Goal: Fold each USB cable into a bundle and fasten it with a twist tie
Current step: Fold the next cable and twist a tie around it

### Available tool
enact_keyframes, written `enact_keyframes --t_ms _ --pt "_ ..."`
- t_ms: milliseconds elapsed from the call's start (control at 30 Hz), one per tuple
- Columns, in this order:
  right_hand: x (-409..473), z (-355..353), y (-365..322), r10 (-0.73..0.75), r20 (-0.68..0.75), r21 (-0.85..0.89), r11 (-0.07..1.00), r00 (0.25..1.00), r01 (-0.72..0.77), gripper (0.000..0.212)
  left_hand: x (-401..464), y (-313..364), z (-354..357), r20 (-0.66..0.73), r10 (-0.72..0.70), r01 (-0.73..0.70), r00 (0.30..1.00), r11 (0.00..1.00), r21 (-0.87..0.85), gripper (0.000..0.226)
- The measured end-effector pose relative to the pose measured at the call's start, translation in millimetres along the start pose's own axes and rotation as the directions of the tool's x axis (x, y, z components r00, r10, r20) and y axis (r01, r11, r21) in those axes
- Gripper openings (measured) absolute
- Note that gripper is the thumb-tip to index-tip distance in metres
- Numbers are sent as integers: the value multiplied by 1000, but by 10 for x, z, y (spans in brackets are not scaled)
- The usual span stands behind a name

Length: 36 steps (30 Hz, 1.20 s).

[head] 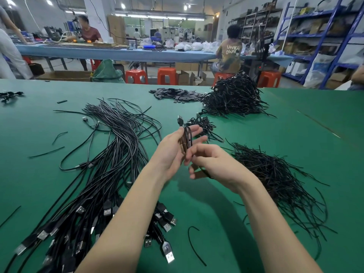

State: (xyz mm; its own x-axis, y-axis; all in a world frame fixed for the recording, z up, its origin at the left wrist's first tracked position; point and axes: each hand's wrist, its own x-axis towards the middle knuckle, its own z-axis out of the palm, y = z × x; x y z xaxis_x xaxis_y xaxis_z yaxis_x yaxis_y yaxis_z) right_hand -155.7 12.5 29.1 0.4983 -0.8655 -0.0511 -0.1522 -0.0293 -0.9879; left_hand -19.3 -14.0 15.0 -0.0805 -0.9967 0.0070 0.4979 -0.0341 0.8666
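Note:
Above the green table (226,213), my left hand (173,152) holds a folded black USB cable bundle (186,138) upright against its palm, and a plug sticks out at the top. My right hand (212,164) pinches the bundle's lower part with curled fingers, and a thin black twist tie (204,172) runs under that hand. A long sheaf of loose USB cables (110,164) lies to the left, plugs toward me. A heap of black twist ties (275,174) lies to the right.
A large pile of tied bundles (234,97) and a smaller one (202,123) sit at the far side, next to flat black pieces (177,93). Stray ties (194,245) lie on the mat. People work at a far bench.

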Motion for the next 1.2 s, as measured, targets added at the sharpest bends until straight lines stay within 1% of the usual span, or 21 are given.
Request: enact_keyframes --t_ms 67,100,133,233,333,367,433,467,500,567,633,700,767,833,867,933,1033,1100,1200 --pt "-10 -18 43 41 25 -93 995 999 -39 25 -30 36 20 41 -13 20 999 985 -170 43" --pt "-7 -20 63 45 18 -138 990 999 -42 26 -41 48 28 39 -16 23 999 979 -204 42" --pt "1 -20 80 40 -1 -160 986 999 -40 28 -44 57 38 22 -21 25 1000 978 -209 41" --pt "9 -43 125 27 -56 -147 988 998 -35 28 -34 45 64 -45 -24 16 999 984 -179 38" --pt "17 -73 150 24 -118 -59 998 993 -31 24 -25 42 47 -74 12 -25 997 983 -181 39" --pt "31 -78 150 9 -182 -29 999 983 -14 21 -26 50 35 -55 19 -30 998 981 -194 38" --pt "71 -99 133 -38 -359 24 998 933 50 11 -37 67 14 32 10 -2 999 974 -227 38" --pt "82 -121 114 -50 -414 52 995 909 79 6 -48 71 8 93 -4 25 996 974 -226 38" --pt "80 -146 95 -56 -426 72 993 903 95 5 -66 74 -2 160 -23 56 987 977 -208 38" --pt "62 -182 70 -61 -391 81 992 918 100 6 -95 77 -20 262 -60 97 963 987 -129 38" --pt "50 -185 65 -78 -405 89 988 911 125 4 -97 67 -17 274 -70 85 959 996 -42 39" --pt "59 -168 68 -119 -466 63 984 877 167 3 -65 33 27 186 -48 43 981 999 27 39" --pt "71 -144 69 -154 -517 12 982 842 187 5 -19 -34 89 48 22 -27 999 994 110 39" --pt "81 -130 62 -145 -548 41 979 824 200 8 17 -108 143 -51 106 -93 993 972 214 39" --pt "86 -132 63 -127 -559 87 974 819 210 9 23 -136 159 -63 139 -118 988 957 265 37" --pt "90 -151 76 -82 -575 186 956 814 227 8 7 -175 182 -26 186 -161 982 903 398 32" --pt "89 -181 116 -42 -581 279 928 813 247 7 -33 -213 216 57 224 -208 973 740 639 24" --pt "96 -174 141 -32 -582 309 916 812 257 8 -67 -217 244 53 285 -235 957 655 718 23" --pt "120 -154 159 -34 -591 314 910 806 269 9 -112 -197 275 43 335 -245 941 589 770 19"
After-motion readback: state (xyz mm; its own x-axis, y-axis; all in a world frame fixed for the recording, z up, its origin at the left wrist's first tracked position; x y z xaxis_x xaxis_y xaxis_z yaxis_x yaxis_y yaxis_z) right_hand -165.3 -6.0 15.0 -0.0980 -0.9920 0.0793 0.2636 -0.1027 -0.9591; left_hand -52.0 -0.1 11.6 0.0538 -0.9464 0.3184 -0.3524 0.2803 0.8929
